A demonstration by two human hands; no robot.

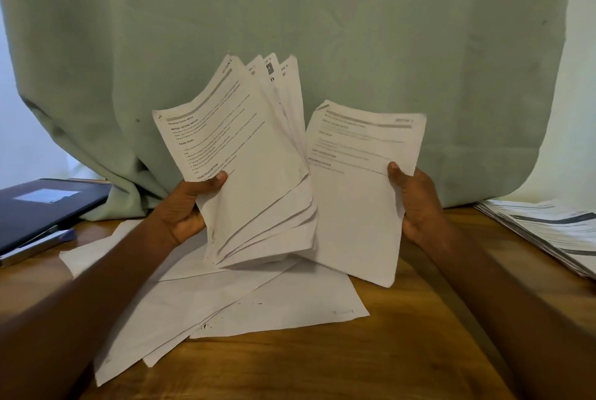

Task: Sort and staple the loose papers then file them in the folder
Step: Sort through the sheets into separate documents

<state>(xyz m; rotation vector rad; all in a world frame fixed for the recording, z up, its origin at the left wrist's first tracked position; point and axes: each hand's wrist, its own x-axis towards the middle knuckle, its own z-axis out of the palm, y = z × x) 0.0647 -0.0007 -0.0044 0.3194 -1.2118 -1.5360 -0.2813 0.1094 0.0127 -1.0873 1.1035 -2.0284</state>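
Sorting stage, nothing stapled or filed that I can see. No stapler in view.

Left hand (pixel 188 206) grasps a fanned stack (pixel 254 173) at its lower left edge, thumb on the printed face, fingers behind. Stack stands mid-frame, tilted, long axis running lower right to upper left-ish, top corners splayed so several headers show. Right hand (pixel 416 202) grasps a single sheet (pixel 358 193) by its right edge, thumb in front. Sheet stands just right of the stack, near upright, left edge touching or just overlapping the stack; can't tell which.

Both are held above the table (pixel 419 351). More loose sheets (pixel 245 303) lie flat under the hands, lower centre, skewed over each other, mostly blank side up.

Key relation: folder (pixel 45 209) sits at the left edge of the frame, dark, closed, pale label on the cover, well apart from the held papers. Left hand is the nearer one. Its long axis runs roughly from lower left up toward centre. So filing means a move leftward, and I'd guess the right hand has to hand off first.

Paper looks worn: creased, curled corners, soft edges. Stack is loosely held and fanned, likely to slip if tilted further. Needs squaring before stapling.

Another pile (pixel 554 232) lies at the right edge, printed side up. Green curtain (pixel 290 12) behind.
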